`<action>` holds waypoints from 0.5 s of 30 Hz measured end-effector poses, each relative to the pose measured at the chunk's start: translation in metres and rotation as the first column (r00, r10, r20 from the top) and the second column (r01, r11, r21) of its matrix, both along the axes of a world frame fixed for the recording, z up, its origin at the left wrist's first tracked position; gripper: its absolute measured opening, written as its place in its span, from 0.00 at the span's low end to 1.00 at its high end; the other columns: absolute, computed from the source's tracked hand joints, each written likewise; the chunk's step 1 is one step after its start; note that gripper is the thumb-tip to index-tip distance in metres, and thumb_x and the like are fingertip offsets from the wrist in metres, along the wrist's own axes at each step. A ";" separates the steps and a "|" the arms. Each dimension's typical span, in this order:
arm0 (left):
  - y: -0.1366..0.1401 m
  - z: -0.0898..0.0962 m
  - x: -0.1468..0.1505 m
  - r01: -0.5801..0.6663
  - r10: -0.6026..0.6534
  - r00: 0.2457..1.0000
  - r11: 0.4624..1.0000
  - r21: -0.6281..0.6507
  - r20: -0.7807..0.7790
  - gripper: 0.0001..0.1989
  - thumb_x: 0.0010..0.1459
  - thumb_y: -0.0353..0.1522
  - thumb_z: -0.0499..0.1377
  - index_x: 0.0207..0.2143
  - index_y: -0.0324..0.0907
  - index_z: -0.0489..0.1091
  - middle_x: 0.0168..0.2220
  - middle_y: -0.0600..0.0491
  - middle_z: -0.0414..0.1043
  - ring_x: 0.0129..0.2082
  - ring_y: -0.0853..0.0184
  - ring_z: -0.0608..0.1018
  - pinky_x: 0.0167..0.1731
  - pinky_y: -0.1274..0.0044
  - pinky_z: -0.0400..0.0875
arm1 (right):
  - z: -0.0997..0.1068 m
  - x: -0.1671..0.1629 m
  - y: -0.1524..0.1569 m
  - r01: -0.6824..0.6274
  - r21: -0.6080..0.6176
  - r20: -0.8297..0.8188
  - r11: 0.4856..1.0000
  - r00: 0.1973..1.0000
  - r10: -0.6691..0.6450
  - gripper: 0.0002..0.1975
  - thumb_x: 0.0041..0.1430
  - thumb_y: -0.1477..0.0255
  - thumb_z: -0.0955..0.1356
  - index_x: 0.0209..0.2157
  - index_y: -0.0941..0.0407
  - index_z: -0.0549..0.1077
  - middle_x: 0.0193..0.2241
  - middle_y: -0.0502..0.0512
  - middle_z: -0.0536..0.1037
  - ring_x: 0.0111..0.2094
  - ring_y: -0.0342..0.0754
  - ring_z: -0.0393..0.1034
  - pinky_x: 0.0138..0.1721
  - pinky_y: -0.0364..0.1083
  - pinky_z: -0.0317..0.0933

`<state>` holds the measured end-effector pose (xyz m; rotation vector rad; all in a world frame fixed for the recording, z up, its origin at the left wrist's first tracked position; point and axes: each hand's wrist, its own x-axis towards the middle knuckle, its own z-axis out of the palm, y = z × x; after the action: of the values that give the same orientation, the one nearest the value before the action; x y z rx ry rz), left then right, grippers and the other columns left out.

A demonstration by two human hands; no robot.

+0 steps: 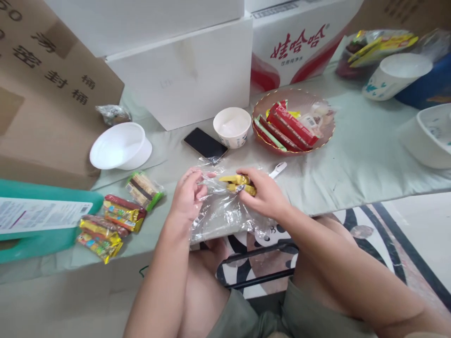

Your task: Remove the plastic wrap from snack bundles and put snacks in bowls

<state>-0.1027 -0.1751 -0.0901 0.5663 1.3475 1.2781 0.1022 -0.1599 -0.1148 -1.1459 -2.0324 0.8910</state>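
Note:
My left hand [190,195] is closed on the edge of a clear plastic bag [225,211], which spreads between both hands at the table's front edge. In my right hand [262,192] are small yellow-wrapped snacks [241,184], gripped between thumb and fingers over the bag. Left of my hands lie a green-ended snack pack [143,188] and several wrapped sausages and yellow snack packets [105,225]. Just beyond the bag are a black phone [206,143] and a patterned paper bowl [232,127]. A white plastic piece [278,170] lies beside my right hand.
A pink gold-rimmed bowl [259,136] holds red and green snack packets. At the left are a white bowl [121,146], a teal container [45,220] and a cardboard box [45,94]. White boxes [197,75] line the back. A paper cup [396,77] stands at right.

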 end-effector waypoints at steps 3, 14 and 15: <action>0.004 0.002 -0.002 -0.030 0.032 0.997 0.999 -0.024 0.067 0.17 0.45 0.36 0.67 0.29 0.43 0.60 0.31 0.55 0.81 0.10 0.83 0.53 0.11 0.84 0.38 | 0.003 0.006 0.003 0.060 -0.148 -0.114 0.987 0.990 -0.078 0.18 0.55 0.67 0.67 0.48 0.55 0.73 0.42 0.59 0.82 0.43 0.55 0.76 0.46 0.54 0.69; 0.004 -0.008 0.018 0.116 -0.192 0.850 0.977 0.181 0.490 0.13 0.53 0.38 0.65 0.28 0.43 0.64 0.28 0.61 0.71 0.12 0.84 0.40 0.10 0.81 0.32 | -0.008 -0.011 -0.001 -0.214 -0.647 -0.558 0.732 0.787 -0.264 0.16 0.58 0.64 0.68 0.47 0.53 0.69 0.44 0.55 0.80 0.43 0.51 0.76 0.47 0.52 0.71; 0.005 -0.009 0.019 0.098 -0.191 0.842 0.974 0.205 0.504 0.13 0.55 0.38 0.65 0.28 0.43 0.63 0.28 0.60 0.70 0.12 0.84 0.39 0.09 0.81 0.31 | -0.007 -0.014 -0.004 -0.263 -0.681 -0.592 0.684 0.747 -0.302 0.16 0.59 0.64 0.68 0.48 0.52 0.69 0.43 0.54 0.80 0.42 0.50 0.76 0.45 0.51 0.71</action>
<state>-0.0837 -0.1698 -0.0991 0.3873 0.7308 1.3086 0.0880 -0.1635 -0.1216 -0.9809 -1.0274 1.9064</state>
